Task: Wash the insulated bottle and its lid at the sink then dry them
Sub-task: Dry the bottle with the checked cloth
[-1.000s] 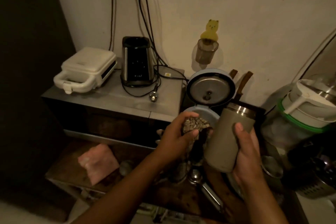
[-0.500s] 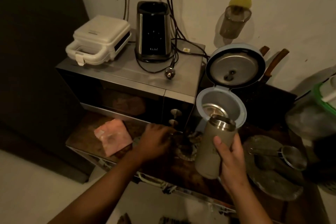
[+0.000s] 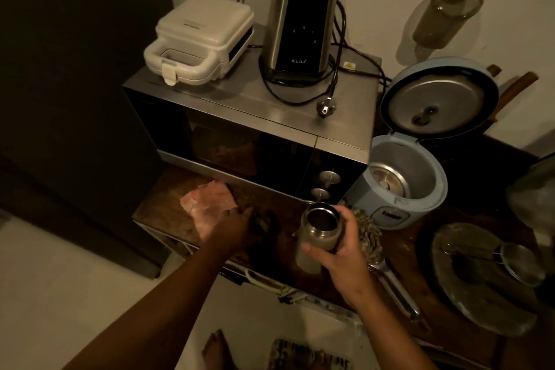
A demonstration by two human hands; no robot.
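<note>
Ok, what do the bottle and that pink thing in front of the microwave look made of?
Bottle: rim and inside gleam like stainless steel; the beige body looks matte, probably a painted coating. Pink thing: likely soft cloth, going by its rumpled, fuzzy surface; fabric type unclear.

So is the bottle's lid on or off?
Off: the bottle, held in the right hand, shows an open steel mouth.

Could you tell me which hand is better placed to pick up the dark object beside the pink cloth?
Left, probably. The left hand is right at the dark object, while the right hand grips the bottle and is farther away.
</note>
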